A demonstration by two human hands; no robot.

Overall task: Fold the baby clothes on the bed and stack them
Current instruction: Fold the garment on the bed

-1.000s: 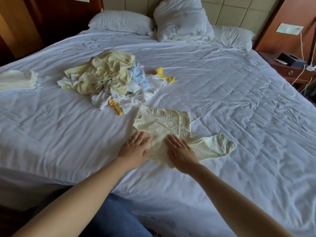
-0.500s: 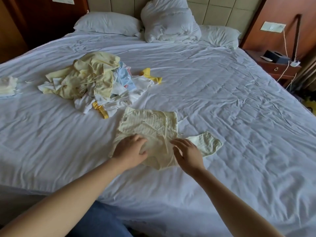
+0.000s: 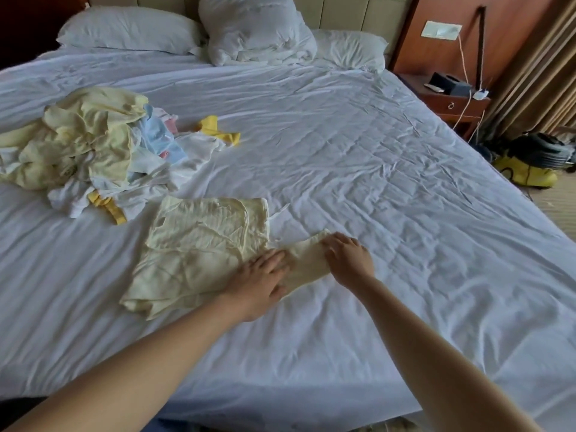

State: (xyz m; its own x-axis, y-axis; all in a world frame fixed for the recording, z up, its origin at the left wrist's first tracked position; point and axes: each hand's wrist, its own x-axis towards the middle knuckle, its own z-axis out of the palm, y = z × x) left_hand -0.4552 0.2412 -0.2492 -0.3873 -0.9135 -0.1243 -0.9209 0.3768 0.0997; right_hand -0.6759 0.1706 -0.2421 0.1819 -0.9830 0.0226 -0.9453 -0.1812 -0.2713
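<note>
**Two hands on one pale yellow garment (image 3: 202, 251)**

Toward 10 o'clock on the white bed (image 3: 389, 188), a loose pile of baby clothes (image 3: 93, 151) lies unfolded, with yellow, white and blue pieces mixed together. Just beside it, at 8 o'clock, the pale yellow garment lies spread on the sheet. The left hand (image 3: 258, 282) rests on the garment's right edge, fingers straight and close together, pressing down. From there a sleeve (image 3: 307, 263) sticks out toward 3 o'clock. The right hand (image 3: 349, 260) curls its fingers over the sleeve's far end and grips it; the thumb is hidden. A wooden nightstand (image 3: 452, 102) stands off the bed at 2 o'clock.
</note>
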